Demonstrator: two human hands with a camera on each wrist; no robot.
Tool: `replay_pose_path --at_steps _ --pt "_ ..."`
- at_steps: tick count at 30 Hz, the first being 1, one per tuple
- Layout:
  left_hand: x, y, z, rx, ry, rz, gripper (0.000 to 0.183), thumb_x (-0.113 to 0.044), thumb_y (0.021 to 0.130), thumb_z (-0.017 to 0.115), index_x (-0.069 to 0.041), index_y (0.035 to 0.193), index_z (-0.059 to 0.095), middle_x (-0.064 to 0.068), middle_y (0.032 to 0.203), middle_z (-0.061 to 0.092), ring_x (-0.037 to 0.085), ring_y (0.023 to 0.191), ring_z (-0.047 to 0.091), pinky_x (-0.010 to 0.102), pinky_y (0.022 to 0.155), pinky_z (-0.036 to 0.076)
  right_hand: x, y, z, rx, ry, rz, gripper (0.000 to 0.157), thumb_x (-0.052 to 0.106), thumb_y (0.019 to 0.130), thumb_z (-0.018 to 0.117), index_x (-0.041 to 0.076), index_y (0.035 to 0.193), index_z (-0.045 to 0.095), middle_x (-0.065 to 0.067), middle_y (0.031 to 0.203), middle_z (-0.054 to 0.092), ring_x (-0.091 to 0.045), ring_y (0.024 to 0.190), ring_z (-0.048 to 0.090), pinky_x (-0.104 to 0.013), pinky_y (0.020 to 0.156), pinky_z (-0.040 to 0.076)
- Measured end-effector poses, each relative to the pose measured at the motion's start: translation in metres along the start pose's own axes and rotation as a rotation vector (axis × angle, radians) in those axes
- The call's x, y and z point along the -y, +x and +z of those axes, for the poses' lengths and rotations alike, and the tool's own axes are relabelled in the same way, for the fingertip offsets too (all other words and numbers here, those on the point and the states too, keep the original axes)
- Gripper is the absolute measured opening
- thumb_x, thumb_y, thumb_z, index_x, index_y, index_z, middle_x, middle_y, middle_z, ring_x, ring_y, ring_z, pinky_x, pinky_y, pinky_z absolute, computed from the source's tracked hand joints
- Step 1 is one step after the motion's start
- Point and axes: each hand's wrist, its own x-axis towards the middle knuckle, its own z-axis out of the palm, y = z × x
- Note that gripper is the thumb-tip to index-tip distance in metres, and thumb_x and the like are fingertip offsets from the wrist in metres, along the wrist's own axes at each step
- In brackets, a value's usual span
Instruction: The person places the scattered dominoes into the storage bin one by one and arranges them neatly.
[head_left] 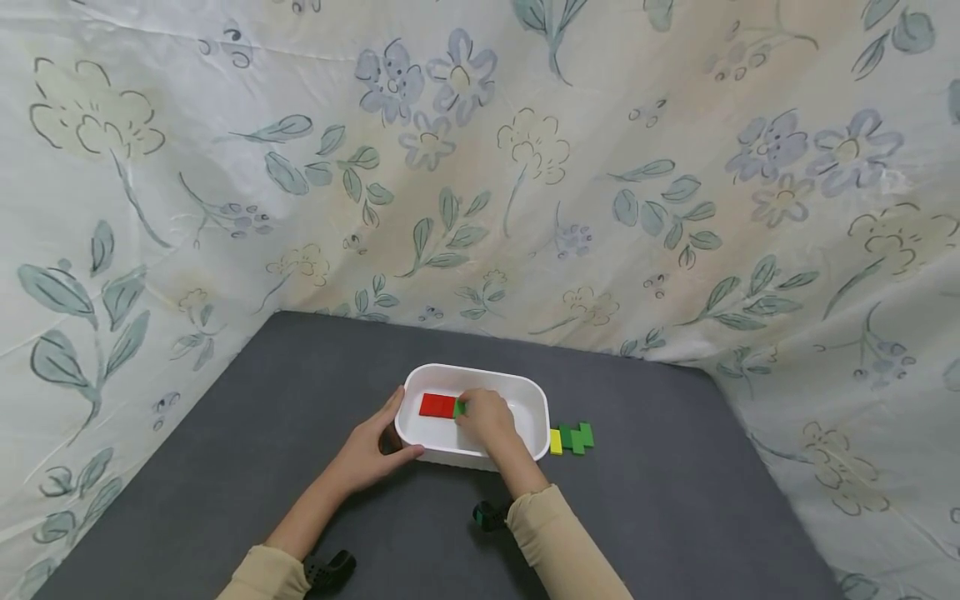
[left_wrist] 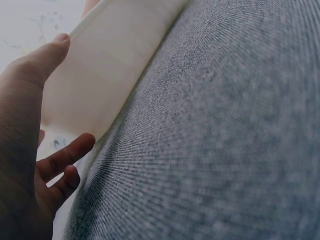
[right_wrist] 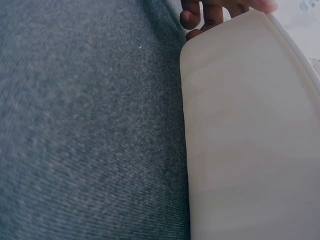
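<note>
A white rounded-corner plastic tub (head_left: pixel 525 392) sits on the dark grey cloth. My left hand (head_left: pixel 369 450) grips its left end, thumb at the front rim and fingers round the side. In the left wrist view, that thumb (left_wrist: pixel 52 56) lies along the tub's upper edge. Inside the tub lies a flat red block (head_left: pixel 437 406). My right hand (head_left: pixel 487 417) reaches over the front rim and pinches a green block (head_left: pixel 459 408) against the red one's right end. Most of the green block is hidden by my fingers. The right wrist view shows only the tub's outer wall (right_wrist: pixel 245 125) and left fingers.
Just right of the tub, a yellow block (head_left: pixel 556 442) and several green blocks (head_left: pixel 576 437) lie together on the grey cloth (head_left: pixel 660 500). A floral curtain (head_left: pixel 480 208) rises behind and at both sides.
</note>
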Motion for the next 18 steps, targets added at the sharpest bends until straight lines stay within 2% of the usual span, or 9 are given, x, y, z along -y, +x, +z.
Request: replay_pose_path --at_steps 5,9,14,18 --pt "-0.001 0.001 -0.001 -0.009 -0.002 0.014 0.105 -0.048 0.088 0.085 -0.012 0.169 0.028 0.009 0.173 0.031 0.009 0.086 0.058 0.027 0.076 0.05 0.001 0.0 -0.002 0.002 0.0 0.018 0.031 0.014 0.09 0.081 0.007 0.121 0.08 -0.011 0.118 0.078 -0.03 0.105 0.07 -0.048 0.093 0.057" --pt "-0.001 0.002 -0.002 -0.007 0.004 0.016 0.105 -0.048 0.089 0.085 -0.012 0.169 0.028 0.009 0.173 0.031 0.01 0.087 0.058 0.027 0.076 0.049 0.002 0.0 -0.006 0.003 0.037 0.027 0.038 0.017 0.089 0.084 0.007 0.125 0.078 -0.012 0.124 0.076 -0.031 0.112 0.069 -0.05 0.098 0.055" --pt "0.0 0.0 -0.001 0.004 -0.005 0.008 0.105 -0.046 0.088 0.086 -0.013 0.169 0.027 0.008 0.172 0.033 0.009 0.086 0.057 0.025 0.075 0.05 -0.002 -0.006 -0.011 -0.03 0.092 -0.025 0.043 0.021 0.09 0.084 0.008 0.13 0.075 -0.011 0.131 0.074 -0.034 0.122 0.066 -0.053 0.106 0.051" --pt "0.001 0.0 -0.001 -0.002 -0.017 0.009 0.106 -0.046 0.087 0.086 -0.014 0.169 0.027 0.007 0.172 0.035 0.009 0.085 0.058 0.024 0.073 0.05 -0.01 -0.013 -0.017 -0.102 0.118 -0.085 0.039 0.021 0.093 0.081 0.009 0.129 0.075 -0.011 0.13 0.074 -0.033 0.124 0.066 -0.053 0.107 0.05"
